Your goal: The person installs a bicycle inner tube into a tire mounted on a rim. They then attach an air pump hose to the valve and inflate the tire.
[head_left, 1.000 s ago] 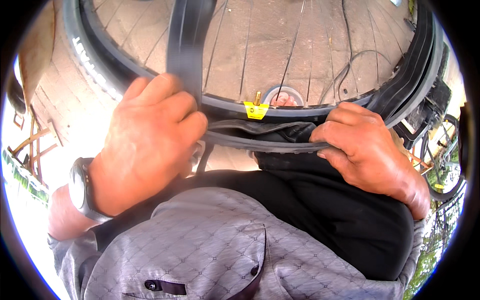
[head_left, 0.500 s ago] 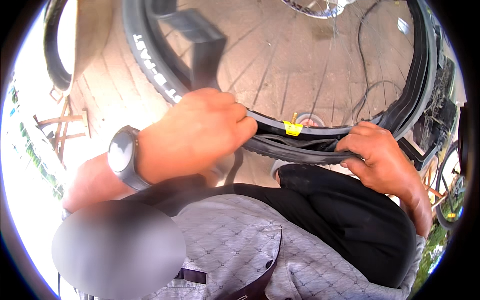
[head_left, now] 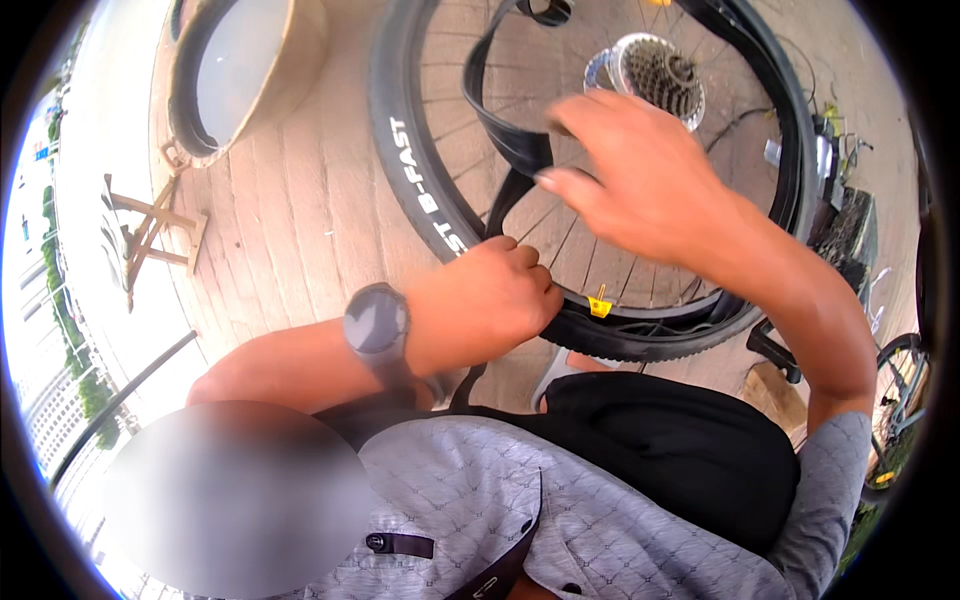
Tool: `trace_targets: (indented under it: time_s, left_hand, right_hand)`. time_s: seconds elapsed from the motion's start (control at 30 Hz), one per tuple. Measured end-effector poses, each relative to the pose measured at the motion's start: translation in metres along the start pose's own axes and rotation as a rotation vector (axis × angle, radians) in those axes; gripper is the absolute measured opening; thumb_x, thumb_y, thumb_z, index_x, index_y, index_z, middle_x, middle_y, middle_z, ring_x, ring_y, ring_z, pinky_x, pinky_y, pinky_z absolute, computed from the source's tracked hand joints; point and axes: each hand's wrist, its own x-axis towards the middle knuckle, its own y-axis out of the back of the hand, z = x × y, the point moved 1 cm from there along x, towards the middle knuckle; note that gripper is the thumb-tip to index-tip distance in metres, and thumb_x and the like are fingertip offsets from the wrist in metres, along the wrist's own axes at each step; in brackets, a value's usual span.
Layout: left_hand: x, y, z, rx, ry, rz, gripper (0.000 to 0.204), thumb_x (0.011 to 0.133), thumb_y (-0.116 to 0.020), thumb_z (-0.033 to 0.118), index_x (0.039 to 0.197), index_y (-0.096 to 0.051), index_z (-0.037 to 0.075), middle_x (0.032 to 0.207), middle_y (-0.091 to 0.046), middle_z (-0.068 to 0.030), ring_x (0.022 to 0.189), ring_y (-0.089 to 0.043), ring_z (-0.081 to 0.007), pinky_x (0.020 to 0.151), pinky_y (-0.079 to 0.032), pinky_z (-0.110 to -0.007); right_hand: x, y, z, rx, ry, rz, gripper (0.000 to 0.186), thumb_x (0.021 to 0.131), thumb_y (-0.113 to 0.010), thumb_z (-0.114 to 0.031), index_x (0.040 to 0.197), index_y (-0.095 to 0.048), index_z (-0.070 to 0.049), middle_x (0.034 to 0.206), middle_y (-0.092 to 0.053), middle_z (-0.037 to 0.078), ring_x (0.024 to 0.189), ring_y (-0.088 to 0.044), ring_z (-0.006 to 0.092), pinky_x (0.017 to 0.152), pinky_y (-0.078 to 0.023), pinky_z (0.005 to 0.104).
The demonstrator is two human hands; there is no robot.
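Note:
A bicycle wheel with a black tyre lies in front of me, with a cassette of sprockets at its hub. My left hand, a watch on its wrist, is closed on the tyre's near left edge; its fingertips are hidden. Over the spokes, my right hand has thumb and fingers apart, beside a loose black inner tube. That tube loops above the wheel and runs down behind my left hand. A brass valve with a yellow tag sticks up at the near rim.
A round tub holding pale liquid stands at the far left, near a small wooden folding stand. Dark bike parts lie right of the wheel. Another bicycle stands at the right edge. The floor is paved.
My right hand has left the near tyre edge and moved up and left to the loose tube. My left hand stays at the tyre. The whole view has shifted, showing the hub and tub.

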Motion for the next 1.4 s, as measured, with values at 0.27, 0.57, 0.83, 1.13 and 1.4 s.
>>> trace_targets:
  time_s: [0.27, 0.57, 0.83, 1.13, 1.4]
  left_hand:
    - [-0.005, 0.0, 0.003, 0.022, 0.053, 0.041, 0.007, 0.077, -0.066, 0.011, 0.082, -0.065, 0.006, 0.081, -0.065, -0.007, 0.085, -0.065, -0.0262, 0.077, -0.051, -0.037]
    - [-0.011, -0.009, -0.002, 0.016, 0.083, 0.134, 0.006, 0.077, -0.066, 0.01, 0.082, -0.066, 0.007, 0.078, -0.066, -0.0063, 0.085, -0.066, -0.0263, 0.078, -0.051, -0.037]
    - [-0.013, -0.013, 0.003, 0.062, 0.066, 0.168, 0.007, 0.076, -0.068, 0.01, 0.081, -0.067, 0.006, 0.077, -0.067, -0.0071, 0.084, -0.067, -0.0274, 0.079, -0.052, -0.037]
    - [-0.017, -0.019, 0.0, 0.066, 0.084, 0.12, 0.01, 0.078, -0.069, 0.009, 0.087, -0.071, 0.007, 0.081, -0.07, -0.008, 0.086, -0.068, -0.0283, 0.079, -0.052, -0.039]
    - [-0.017, -0.02, 0.001, 0.023, 0.068, 0.144, 0.009, 0.076, -0.07, 0.007, 0.086, -0.07, 0.006, 0.082, -0.069, -0.0087, 0.088, -0.068, -0.0295, 0.082, -0.052, -0.04]
  right_hand:
    - [0.135, -0.03, -0.002, 0.32, -0.311, -0.248, 0.03, 0.084, -0.076, -0.019, 0.102, -0.072, 0.005, 0.091, -0.074, 0.02, 0.089, -0.073, 0.029, 0.081, -0.056, 0.0421]
    - [0.096, 0.038, 0.028, 1.777, -0.187, -0.081, 0.032, 0.1, -0.065, -0.033, 0.101, -0.071, -0.002, 0.083, -0.071, 0.01, 0.072, -0.069, 0.0233, 0.089, -0.057, 0.0463]
    - [0.075, 0.12, -0.019, 1.715, 0.384, -0.008, 0.033, 0.103, -0.061, -0.021, 0.126, -0.066, 0.001, 0.09, -0.071, 0.009, 0.084, -0.071, 0.0222, 0.103, -0.054, 0.0418]
    - [0.054, 0.084, 0.075, 1.08, -0.533, 0.272, 0.033, 0.087, -0.085, -0.03, 0.095, -0.067, -0.003, 0.067, -0.056, -0.005, 0.059, -0.058, 0.0047, 0.064, -0.059, 0.0279]
    - [0.027, 0.103, 0.126, -0.283, -0.732, 0.182, 0.028, 0.077, -0.071, -0.014, 0.095, -0.074, 0.008, 0.087, -0.072, 0.022, 0.079, -0.072, 0.0341, 0.076, -0.059, 0.0428]
